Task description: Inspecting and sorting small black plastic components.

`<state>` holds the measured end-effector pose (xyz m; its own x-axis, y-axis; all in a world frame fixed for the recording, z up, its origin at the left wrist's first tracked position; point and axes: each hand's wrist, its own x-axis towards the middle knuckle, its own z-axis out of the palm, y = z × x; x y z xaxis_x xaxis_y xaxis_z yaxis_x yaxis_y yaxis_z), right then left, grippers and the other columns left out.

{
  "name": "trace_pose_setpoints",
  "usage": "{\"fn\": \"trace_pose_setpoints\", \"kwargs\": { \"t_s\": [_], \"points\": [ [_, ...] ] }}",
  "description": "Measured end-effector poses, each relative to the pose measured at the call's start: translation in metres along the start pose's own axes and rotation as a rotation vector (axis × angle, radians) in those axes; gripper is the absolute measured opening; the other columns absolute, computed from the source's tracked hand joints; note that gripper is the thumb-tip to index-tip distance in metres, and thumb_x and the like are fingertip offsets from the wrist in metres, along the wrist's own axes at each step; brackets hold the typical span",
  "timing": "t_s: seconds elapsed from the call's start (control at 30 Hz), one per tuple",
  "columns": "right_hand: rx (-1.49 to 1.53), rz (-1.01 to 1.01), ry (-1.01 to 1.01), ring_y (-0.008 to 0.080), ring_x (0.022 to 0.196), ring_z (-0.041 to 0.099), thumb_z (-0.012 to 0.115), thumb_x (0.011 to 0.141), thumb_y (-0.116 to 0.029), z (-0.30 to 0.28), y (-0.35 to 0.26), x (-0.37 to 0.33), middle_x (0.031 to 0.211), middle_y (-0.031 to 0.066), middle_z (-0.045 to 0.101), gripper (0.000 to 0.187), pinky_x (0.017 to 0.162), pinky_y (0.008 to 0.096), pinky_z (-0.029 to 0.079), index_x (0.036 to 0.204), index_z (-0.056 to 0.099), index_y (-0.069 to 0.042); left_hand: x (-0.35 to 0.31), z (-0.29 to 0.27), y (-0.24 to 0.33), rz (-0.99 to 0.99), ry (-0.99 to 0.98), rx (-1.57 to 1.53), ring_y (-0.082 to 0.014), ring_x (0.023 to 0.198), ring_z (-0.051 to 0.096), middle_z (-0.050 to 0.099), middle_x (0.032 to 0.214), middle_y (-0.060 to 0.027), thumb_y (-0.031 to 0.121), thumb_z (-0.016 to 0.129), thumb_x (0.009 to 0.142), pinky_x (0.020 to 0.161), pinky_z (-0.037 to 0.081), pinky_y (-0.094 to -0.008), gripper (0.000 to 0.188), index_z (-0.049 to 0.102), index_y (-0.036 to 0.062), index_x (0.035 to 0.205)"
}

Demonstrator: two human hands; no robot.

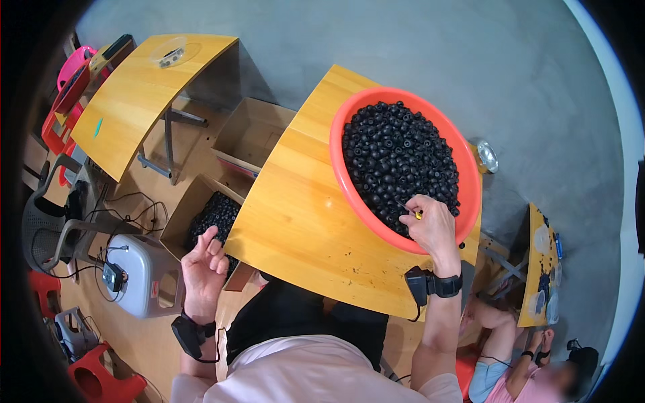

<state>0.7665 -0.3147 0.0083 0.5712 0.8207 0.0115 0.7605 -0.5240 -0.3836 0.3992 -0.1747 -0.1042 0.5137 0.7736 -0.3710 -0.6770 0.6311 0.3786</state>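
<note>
A large orange-red basin (pixel 340 176) stands on the yellow wooden table (pixel 295 195), heaped with small round black parts (pixel 396 151) that have holes in them. My right hand (pixel 435 228) is over the near right side of the heap. Its fingers are closed on a small tool with a yellow handle (pixel 418 215); a thin tip points at the parts. My left hand (pixel 205 269) is off the table's left edge, beside a cardboard box (pixel 180 216) of similar black parts. Its fingers are curled together, and what they hold, if anything, is hidden.
Dark crumbs (pixel 353 269) dot the table's near edge. Another cardboard box (pixel 245 131) stands behind the filled one. On the left are a grey plastic stool (pixel 138 275) with cables and another table (pixel 154 87). At lower right another person (pixel 521 373) sits by a small table (pixel 531 269).
</note>
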Motion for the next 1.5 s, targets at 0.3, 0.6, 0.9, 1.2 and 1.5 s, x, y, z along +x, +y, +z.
{"fn": "trace_pose_setpoints", "kwargs": {
  "t_s": [0.3,0.6,0.9,1.2,1.5],
  "points": [
    [0.316,-0.123,0.349,0.0243,0.068,0.062,0.065,0.070,-0.001,0.014,0.011,-0.015,0.071,0.0106,0.061,0.011,0.059,0.0319,0.045,0.080,0.060,-0.001,-0.031,0.070,-0.045,-0.191,-0.275,0.079,-0.0078,0.051,0.034,0.037,0.064,0.0022,0.024,0.061,0.086,0.046,0.032,-0.0228,0.029,0.057,0.0005,0.102],
    [0.919,-0.328,0.209,0.0090,0.061,0.049,0.065,0.073,0.005,0.035,-0.057,-0.122,0.082,0.0066,0.059,0.016,0.054,0.0204,0.039,0.087,0.060,-0.001,-0.056,0.112,-0.117,-0.444,-0.426,0.247,-0.0068,0.055,0.035,0.047,0.068,0.0026,0.022,0.065,0.085,0.050,0.033,-0.0212,0.033,0.059,0.0023,0.111],
    [0.654,-0.450,0.439,0.0140,0.067,0.049,0.070,0.072,0.000,0.068,-0.055,-0.164,0.084,0.0074,0.050,0.019,0.055,0.0236,0.039,0.088,0.060,-0.005,-0.075,0.085,-0.139,-0.551,-0.464,0.079,-0.0076,0.058,0.038,0.056,0.074,0.0019,0.023,0.063,0.086,0.053,0.034,-0.0217,0.028,0.063,0.0044,0.106],
    [0.793,-0.338,0.328,0.0110,0.063,0.045,0.076,0.073,-0.023,0.056,-0.051,-0.177,0.087,0.0077,0.049,0.030,0.053,0.0230,0.035,0.089,0.060,-0.004,-0.077,0.083,-0.145,-0.478,-0.555,0.240,-0.0077,0.058,0.043,0.054,0.070,0.0006,0.020,0.064,0.086,0.055,0.036,-0.0214,0.022,0.063,0.0013,0.097],
    [0.819,-0.439,0.270,0.0146,0.067,0.057,0.072,0.073,0.001,0.064,-0.032,-0.183,0.087,0.0079,0.053,0.021,0.055,0.0255,0.046,0.093,0.064,-0.002,-0.084,0.078,-0.158,-0.552,-0.551,0.255,-0.0097,0.067,0.046,0.055,0.076,-0.0018,0.028,0.066,0.083,0.060,0.035,-0.0232,0.030,0.061,0.0010,0.095]
  ]
}}
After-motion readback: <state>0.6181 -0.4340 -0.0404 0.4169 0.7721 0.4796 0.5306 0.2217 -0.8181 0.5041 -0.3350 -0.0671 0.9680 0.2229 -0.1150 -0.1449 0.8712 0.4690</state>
